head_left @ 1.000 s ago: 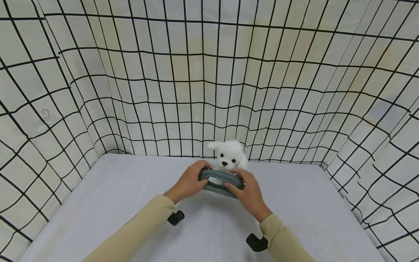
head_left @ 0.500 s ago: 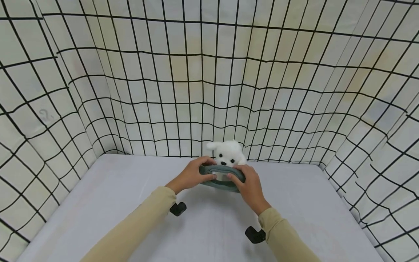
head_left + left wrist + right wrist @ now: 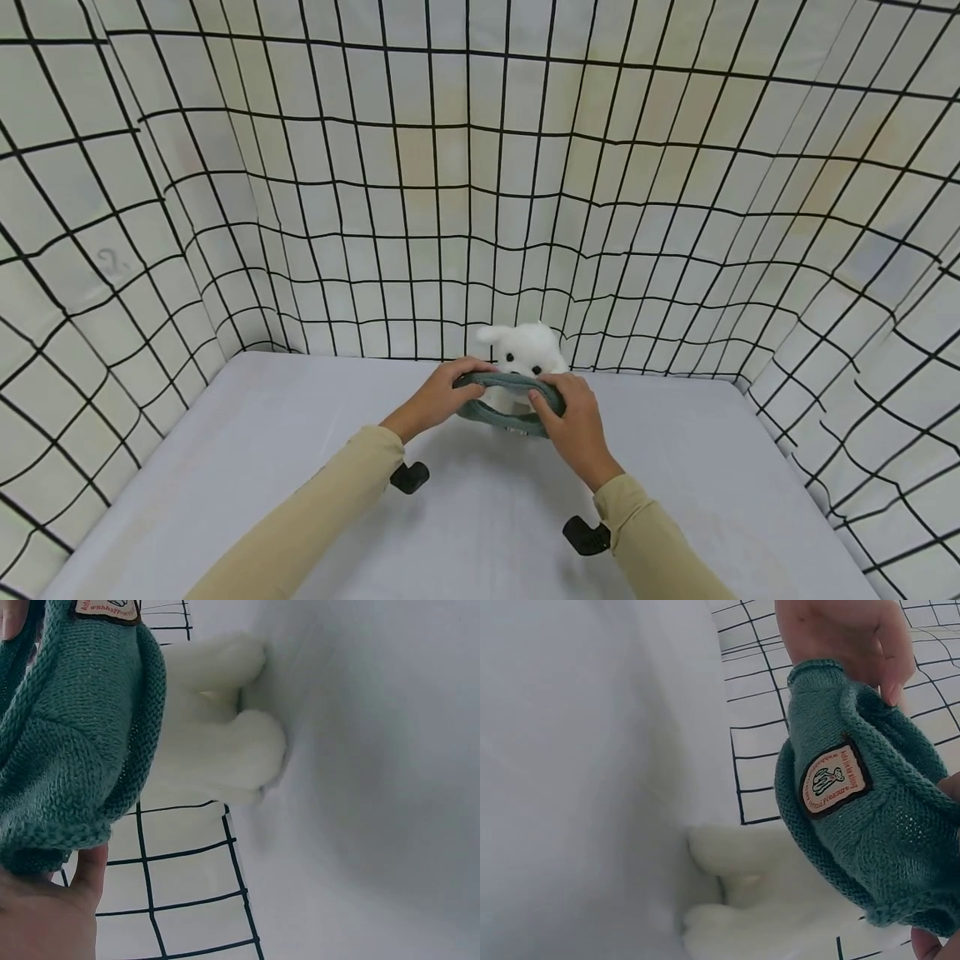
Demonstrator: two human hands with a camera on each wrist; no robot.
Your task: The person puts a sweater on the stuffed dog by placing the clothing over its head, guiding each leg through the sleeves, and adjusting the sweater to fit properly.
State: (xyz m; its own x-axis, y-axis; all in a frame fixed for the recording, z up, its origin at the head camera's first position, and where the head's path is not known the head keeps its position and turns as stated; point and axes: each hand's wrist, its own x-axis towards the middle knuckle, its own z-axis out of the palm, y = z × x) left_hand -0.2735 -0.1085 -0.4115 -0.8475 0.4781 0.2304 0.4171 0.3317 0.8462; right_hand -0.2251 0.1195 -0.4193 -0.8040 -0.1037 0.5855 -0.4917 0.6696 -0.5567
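Hands (image 3: 433, 403) (image 3: 579, 427) pinch green knit garment (image 3: 900, 821) above white tabletop (image 3: 675, 467); plush dog (image 3: 531, 343) behind; black grid (image 3: 468, 126) against pale walls (image 3: 447, 154).

The left hand (image 3: 435, 398) and right hand (image 3: 577, 425) have carried the teal knitted garment (image 3: 877, 814) toward 12 o'clock over the last second. Its upper rim now hides most of the white plush dog's (image 3: 531, 342) nose, visible before. Since half a second ago, the opening gapes taller and the thumbs stand farther apart.
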